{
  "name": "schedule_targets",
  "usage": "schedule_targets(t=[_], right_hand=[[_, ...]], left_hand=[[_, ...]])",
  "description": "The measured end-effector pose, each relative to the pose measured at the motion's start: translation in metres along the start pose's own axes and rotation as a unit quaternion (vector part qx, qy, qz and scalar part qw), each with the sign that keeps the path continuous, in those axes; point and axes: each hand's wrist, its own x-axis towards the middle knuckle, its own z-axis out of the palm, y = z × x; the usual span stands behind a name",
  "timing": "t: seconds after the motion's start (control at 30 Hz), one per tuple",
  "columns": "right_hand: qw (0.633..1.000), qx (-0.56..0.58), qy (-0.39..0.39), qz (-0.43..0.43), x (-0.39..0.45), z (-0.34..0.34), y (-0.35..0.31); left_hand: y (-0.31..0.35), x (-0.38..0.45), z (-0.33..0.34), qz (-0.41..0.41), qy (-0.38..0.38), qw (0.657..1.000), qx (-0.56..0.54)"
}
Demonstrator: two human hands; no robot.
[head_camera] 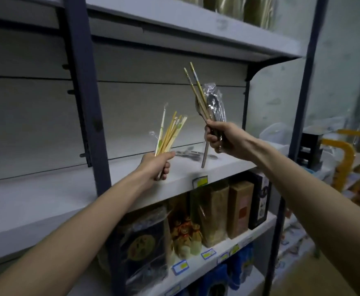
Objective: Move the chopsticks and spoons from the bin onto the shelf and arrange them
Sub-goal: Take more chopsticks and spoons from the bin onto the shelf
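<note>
The left hand [161, 165] is closed around a bundle of light bamboo chopsticks [170, 133], some of them in thin wrappers with green print. It grips them at the lower ends, and the sticks fan out upward and a little to the right. The hand is above the front part of the white shelf [132, 180], but I cannot tell if it touches the board.

The right hand [219, 138] is raised higher and to the right, and it holds a mixed bunch in its fist. In this bunch there are darker chopsticks with pale tips [196, 88] which point up and to the left, and metal spoons in clear plastic wrap [215, 105] which stand nearly upright beside them. One long handle [205, 155] hangs down under the fist, and its end is close to the shelf surface.

On the shelf between and behind the two hands, some spoons [187, 153] already lie flat near the back panel; they are blurred. A yellow price label [200, 181] sits on the front edge of this shelf. On the level below, several boxes and packets [215, 212] stand in a row
</note>
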Motion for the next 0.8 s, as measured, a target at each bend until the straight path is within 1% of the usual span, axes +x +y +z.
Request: schedule_targets(t=[0.1, 0.27, 0.43, 0.6, 0.8], right_hand=[[1.000, -0.009, -0.010, 0.024, 0.037, -0.020, 0.007], [0.996, 0.047, -0.036, 0.073, 0.093, -0.035, 0.034], [0.988, 0.078, -0.082, 0.101, 0.147, -0.047, 0.063], [0.985, 0.007, -0.127, 0.114, 0.188, -0.060, 0.088], [0.967, -0.092, -0.190, 0.142, 0.228, -0.071, 0.115]], left_hand=[[-0.002, 0.045, 0.015, -0.015, 0.008, 1.000, 0.000], [-0.012, 0.093, 0.027, -0.052, 0.035, 0.998, -0.006], [-0.016, 0.131, 0.029, -0.063, 0.090, 0.994, -0.004], [-0.023, 0.155, 0.046, -0.089, 0.134, 0.987, -0.009], [-0.025, 0.171, 0.074, -0.097, 0.187, 0.977, -0.015]])
